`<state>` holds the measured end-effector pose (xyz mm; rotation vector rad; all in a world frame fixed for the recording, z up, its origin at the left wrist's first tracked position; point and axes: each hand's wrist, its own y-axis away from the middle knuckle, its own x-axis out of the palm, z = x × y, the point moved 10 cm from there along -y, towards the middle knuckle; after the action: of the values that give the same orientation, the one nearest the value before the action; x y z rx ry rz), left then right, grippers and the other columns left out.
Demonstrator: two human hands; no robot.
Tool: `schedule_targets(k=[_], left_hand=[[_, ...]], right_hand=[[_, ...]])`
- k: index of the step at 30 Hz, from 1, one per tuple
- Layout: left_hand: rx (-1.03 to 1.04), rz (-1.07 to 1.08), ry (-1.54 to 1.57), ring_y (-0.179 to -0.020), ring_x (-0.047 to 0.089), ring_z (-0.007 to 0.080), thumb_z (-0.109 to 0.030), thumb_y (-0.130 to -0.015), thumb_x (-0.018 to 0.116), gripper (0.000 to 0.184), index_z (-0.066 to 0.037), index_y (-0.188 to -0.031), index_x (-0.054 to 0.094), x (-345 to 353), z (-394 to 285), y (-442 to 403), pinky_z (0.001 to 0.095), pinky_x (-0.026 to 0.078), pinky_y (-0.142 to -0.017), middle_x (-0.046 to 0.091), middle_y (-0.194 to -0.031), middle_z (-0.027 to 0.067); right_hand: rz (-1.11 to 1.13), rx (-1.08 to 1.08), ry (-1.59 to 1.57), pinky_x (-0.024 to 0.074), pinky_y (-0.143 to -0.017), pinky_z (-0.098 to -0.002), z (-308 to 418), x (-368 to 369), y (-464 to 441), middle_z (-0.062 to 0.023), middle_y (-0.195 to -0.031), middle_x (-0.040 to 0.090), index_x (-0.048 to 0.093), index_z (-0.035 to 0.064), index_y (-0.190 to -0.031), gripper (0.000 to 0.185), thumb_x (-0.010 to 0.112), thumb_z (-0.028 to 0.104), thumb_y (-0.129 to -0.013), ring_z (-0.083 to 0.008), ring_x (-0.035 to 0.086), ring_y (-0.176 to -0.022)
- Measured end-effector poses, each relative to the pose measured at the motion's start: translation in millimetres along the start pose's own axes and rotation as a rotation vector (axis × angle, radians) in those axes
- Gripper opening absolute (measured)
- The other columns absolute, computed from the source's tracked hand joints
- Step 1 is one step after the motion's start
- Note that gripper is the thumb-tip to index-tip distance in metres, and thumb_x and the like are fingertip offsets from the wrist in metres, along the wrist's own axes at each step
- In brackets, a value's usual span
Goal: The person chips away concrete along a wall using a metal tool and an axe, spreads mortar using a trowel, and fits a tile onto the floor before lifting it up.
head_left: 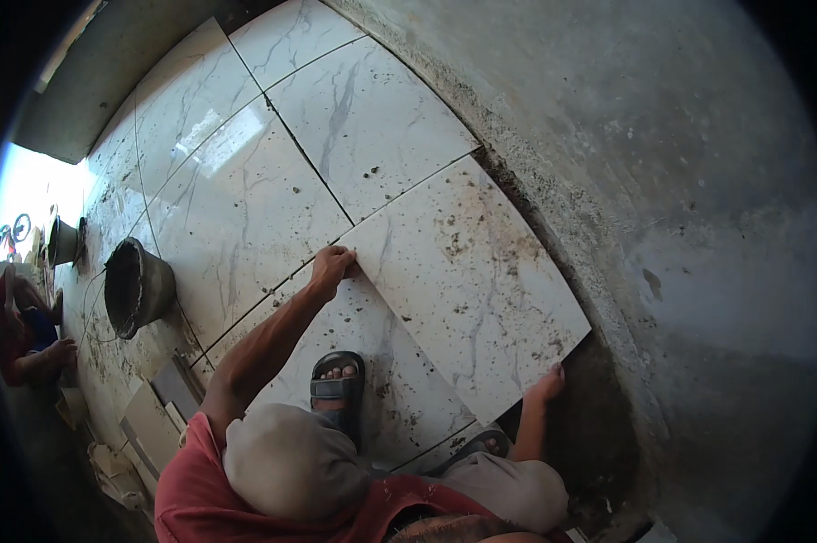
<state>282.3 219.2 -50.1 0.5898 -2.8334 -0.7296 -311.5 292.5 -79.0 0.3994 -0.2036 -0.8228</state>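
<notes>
A large white marble-look floor tile with grey veins lies at a slant beside the wall, its face speckled with dirt crumbs. My left hand is closed on its left corner, close to where the laid tiles meet. At the tile's near right edge, my right hand grips from the side, the fingers partly hidden beneath. Part of the tile overlaps the neighbouring floor tile, where my sandalled foot rests. Dark bare ground shows past the near right edge.
A rough concrete wall runs along the right. Black buckets stand on the left, with tile pieces stacked nearer me. Another person sits at far left. Mortar crumbs dot the laid tiles.
</notes>
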Motion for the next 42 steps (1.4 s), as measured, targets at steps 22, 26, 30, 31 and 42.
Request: schedule_targets(k=[22, 26, 30, 31, 42], left_hand=[[0.029, -0.01, -0.02, -0.06, 0.059, 0.0165, -0.011, -0.082, 0.058, 0.017, 0.005, -0.077, 0.059, 6, -4, -10, 0.0293, 0.05, -0.056, 0.061, -0.07, 0.0102], [0.039, 0.016, -0.054, -0.061, 0.06, 0.0168, -0.012, -0.082, 0.058, 0.017, 0.005, -0.08, 0.058, 9, -5, -12, 0.0291, 0.05, -0.057, 0.061, -0.071, 0.0099], [0.049, -0.013, -0.095, -0.062, 0.06, 0.0169, -0.012, -0.083, 0.058, 0.017, 0.005, -0.079, 0.058, 8, -11, -14, 0.0291, 0.052, -0.059, 0.061, -0.072, 0.0099], [0.04, -0.013, -0.08, -0.062, 0.06, 0.0168, -0.012, -0.083, 0.058, 0.017, 0.005, -0.079, 0.058, 11, -12, -14, 0.029, 0.052, -0.06, 0.06, -0.072, 0.0097], [-0.005, 0.024, -0.039, -0.065, 0.063, 0.0194, -0.01, -0.083, 0.057, 0.016, 0.006, -0.084, 0.056, 13, -12, -18, 0.0302, 0.055, -0.062, 0.061, -0.076, 0.0119]], right_hand=[[0.048, -0.051, 0.059, 0.0441, -0.092, -0.0418, -12, -4, -11, -0.0228, -0.119, 0.053, 0.047, -0.0109, -0.12, 0.039, 0.044, 0.017, -0.093, -0.0324, 0.055, -0.105], [0.041, -0.044, -0.001, 0.0451, -0.09, -0.0419, -7, 1, -7, -0.0227, -0.119, 0.054, 0.047, -0.0121, -0.119, 0.04, 0.045, 0.018, -0.093, -0.0324, 0.056, -0.103], [0.035, -0.07, 0.002, 0.0464, -0.088, -0.0411, -12, 0, -8, -0.0225, -0.117, 0.055, 0.047, -0.0127, -0.119, 0.041, 0.043, 0.02, -0.094, -0.0319, 0.057, -0.101], [0.037, -0.072, 0.022, 0.0469, -0.087, -0.0407, -12, -2, -10, -0.0224, -0.116, 0.055, 0.047, -0.0127, -0.119, 0.041, 0.043, 0.02, -0.094, -0.0316, 0.057, -0.1], [0.104, -0.066, 0.064, 0.048, -0.085, -0.039, 23, 4, 20, -0.0207, -0.109, 0.058, 0.05, -0.0116, -0.113, 0.037, 0.046, 0.019, -0.093, -0.0297, 0.059, -0.098]])
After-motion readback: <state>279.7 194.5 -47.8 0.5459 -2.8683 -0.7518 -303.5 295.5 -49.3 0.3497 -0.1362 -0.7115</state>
